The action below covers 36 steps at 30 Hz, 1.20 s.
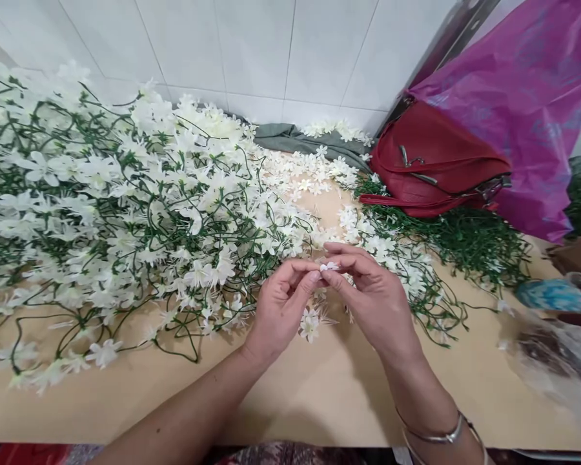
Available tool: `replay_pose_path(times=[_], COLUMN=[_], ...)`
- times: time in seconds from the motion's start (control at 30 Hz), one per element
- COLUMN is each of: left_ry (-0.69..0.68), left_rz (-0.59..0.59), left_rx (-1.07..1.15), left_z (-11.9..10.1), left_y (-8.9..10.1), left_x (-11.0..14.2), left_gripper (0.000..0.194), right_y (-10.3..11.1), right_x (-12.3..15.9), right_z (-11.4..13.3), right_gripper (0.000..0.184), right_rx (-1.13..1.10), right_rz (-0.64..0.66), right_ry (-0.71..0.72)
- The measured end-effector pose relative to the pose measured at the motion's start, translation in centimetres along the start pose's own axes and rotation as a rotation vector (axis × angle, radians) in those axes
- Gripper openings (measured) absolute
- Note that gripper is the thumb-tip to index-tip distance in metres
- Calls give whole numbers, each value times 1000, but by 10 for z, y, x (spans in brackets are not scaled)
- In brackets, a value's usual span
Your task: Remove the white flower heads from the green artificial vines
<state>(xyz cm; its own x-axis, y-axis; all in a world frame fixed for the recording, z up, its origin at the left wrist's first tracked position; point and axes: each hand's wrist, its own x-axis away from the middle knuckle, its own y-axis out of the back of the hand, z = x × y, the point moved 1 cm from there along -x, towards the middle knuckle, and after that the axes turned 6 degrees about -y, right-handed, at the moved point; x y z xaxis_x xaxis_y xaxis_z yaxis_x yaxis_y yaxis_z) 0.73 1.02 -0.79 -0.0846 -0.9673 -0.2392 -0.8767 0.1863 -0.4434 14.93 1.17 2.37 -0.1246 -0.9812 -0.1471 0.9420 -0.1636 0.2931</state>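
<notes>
A small white artificial flower point(328, 266) is pinched between the fingertips of both hands, above the table's middle. My left hand point(286, 303) closes thumb and forefinger on its left side. From the right, my right hand point(375, 300) grips it with thumb and fingers. Part of the flower is hidden by the fingertips. Just below the hands, a loose white blossom point(310, 325) lies on the table point(290, 394). To the left spreads a big heap of white artificial flowers on green stems point(126, 213). Behind the hands lie scattered white blossoms point(314, 171).
A red handbag point(436, 155) rests on green stems point(494, 248) at the back right, beside a purple plastic bag point(518, 97). A blue-and-white item point(552, 295) and a clear plastic bag point(552, 361) are on the right. Grey-green cloth point(285, 137) lies along the tiled wall point(252, 48).
</notes>
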Motion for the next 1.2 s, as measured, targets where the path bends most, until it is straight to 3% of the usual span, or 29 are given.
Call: replay_pose_path(times=[0.07,0.2,0.37,0.5,0.63,0.73,0.87,0.97,1.03,1.13,1.2], left_ry=[26,63,-140,-323,-269,-257,-275,-300,-337,-293,-125], left_rz=[21,73,70,380,669,783,844,820,718,410,170], left_rx=[-18,-159,-642,-1025,-1308,-1409,-1483,-1443,-1326,-1017,-732], left_z=[-2,-8,-17,-26,-34,-34,-28,-25,-27,-33,-33], left_y=[-1,-1,3,-1,-2,-2,1,3,1,-7,-12], left_x=[1,2,-1,-1,-1,-7,-18,-22,-23,-22,-20], left_gripper=[12,22,16,17,21,21,17,16,15,11,8], right_y=[5,20,41,45,44,45,48,50,51,56,58], right_x=[-2,-7,-19,-23,-22,-20,-18,-16,-15,-14,-14], right_z=[-1,-2,-14,-28,-38,-38,-33,-30,-28,-26,-24], right_gripper=[3,7,5,7,9,9,13,13,11,9,10], right_rx=[-32,15,-22,-38,-40,-49,-7,13,-18,-140,-244], right_rz=[55,-13,-1,78,68,78,101,96,75,34,63], right_ry=[2,99,43,27,-11,-3,86,95,45,-39,-79])
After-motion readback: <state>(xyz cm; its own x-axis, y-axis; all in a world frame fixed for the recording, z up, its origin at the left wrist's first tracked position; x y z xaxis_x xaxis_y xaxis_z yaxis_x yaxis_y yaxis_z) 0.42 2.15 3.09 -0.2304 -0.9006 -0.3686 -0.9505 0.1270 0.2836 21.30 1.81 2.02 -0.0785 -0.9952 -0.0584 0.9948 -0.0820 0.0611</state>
